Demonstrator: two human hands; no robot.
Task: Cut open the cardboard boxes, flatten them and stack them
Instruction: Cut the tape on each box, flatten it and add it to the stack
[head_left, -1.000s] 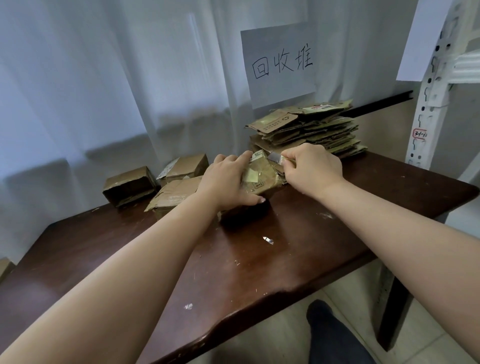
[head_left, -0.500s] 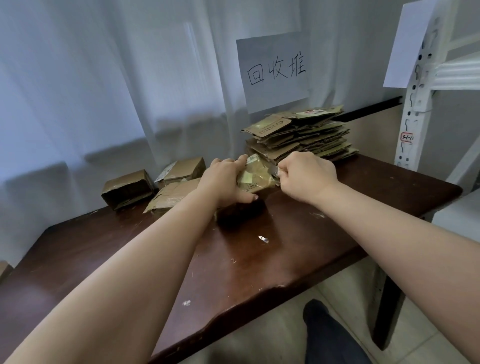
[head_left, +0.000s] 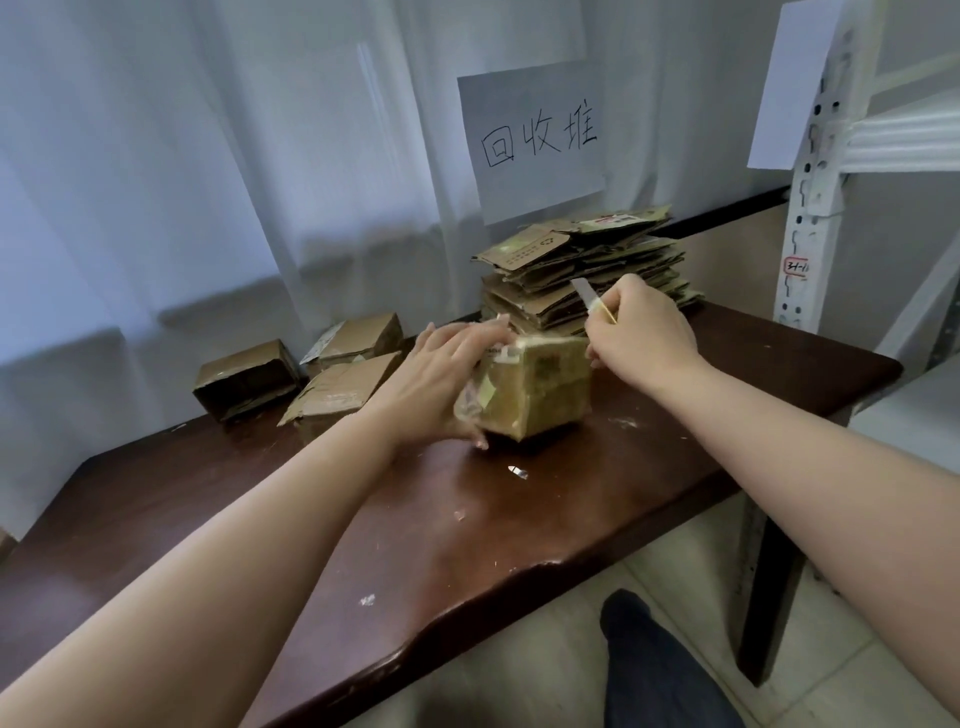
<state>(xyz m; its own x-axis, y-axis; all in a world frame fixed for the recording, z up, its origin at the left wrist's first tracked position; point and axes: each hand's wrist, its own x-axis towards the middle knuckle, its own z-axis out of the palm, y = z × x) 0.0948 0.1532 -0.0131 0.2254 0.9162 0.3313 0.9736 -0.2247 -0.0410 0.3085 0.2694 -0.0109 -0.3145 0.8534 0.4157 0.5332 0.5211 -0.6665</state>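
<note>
Right hand (head_left: 644, 338), just right of centre frame, is closed around a utility knife (head_left: 589, 297) whose bare blade points up and left, lifted clear of the taped cardboard box (head_left: 540, 389). Left hand (head_left: 441, 384) lies spread over the box's left face and top edge, fingers wide, pressing it onto the dark counter (head_left: 363, 519). The main risk is the blade coming back down toward those spread fingers: they sit near the top seam, so a slip on glossy tape could reach them. The box looks light and could skid or tip under a hard cut. Behind it, the stack of flattened boxes (head_left: 587, 275) leans unevenly and might slide if bumped. Three uncut boxes (head_left: 249, 379) wait at centre left.
</note>
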